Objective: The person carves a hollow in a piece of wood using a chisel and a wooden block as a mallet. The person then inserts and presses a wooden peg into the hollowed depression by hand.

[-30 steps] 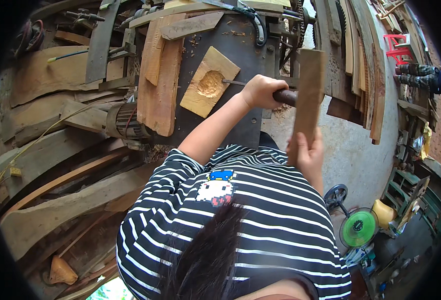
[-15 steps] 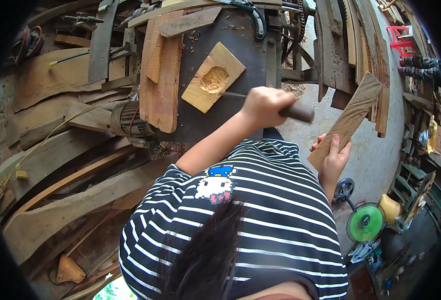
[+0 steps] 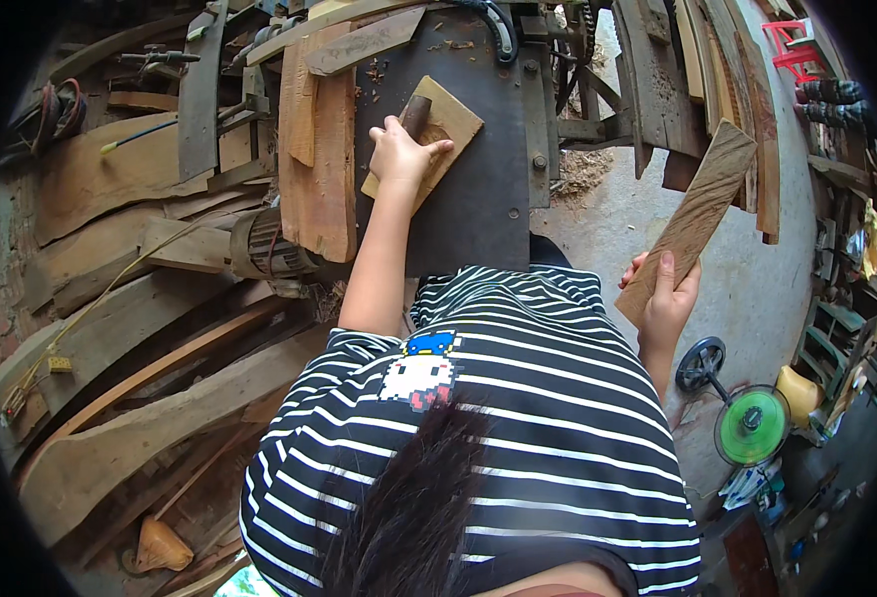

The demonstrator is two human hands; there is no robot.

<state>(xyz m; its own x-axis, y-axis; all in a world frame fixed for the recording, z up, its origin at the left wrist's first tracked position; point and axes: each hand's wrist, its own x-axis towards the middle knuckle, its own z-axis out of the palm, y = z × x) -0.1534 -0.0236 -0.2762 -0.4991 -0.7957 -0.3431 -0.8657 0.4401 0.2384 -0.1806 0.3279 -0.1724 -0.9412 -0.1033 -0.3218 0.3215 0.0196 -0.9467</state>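
Observation:
My left hand [image 3: 403,157] is over a pale wooden block [image 3: 455,111] with a rough hollow [image 3: 436,132] carved in its middle. Between its fingers and its thumb, which sticks out to the right, is a chisel [image 3: 416,115]. The dark wooden handle points away from me, and its blade is hidden behind the hand. The block lies tilted on a dark metal worktable [image 3: 478,214]. At my right side, away from the table, my right hand [image 3: 669,296] grips the lower end of a flat wooden board [image 3: 692,224], held slanting up to the right.
Planks [image 3: 319,189] lie along the table's left side, beside a motor [image 3: 264,242]. A curved black-handled tool [image 3: 501,32] sits at the far edge amid wood chips. Stacked lumber [image 3: 80,179] fills the left. A green fan [image 3: 752,423] stands at the lower right.
My left hand has moved left and away from me onto the block. The chisel's handle has swung from pointing right to pointing away. My right hand still holds the board at my side.

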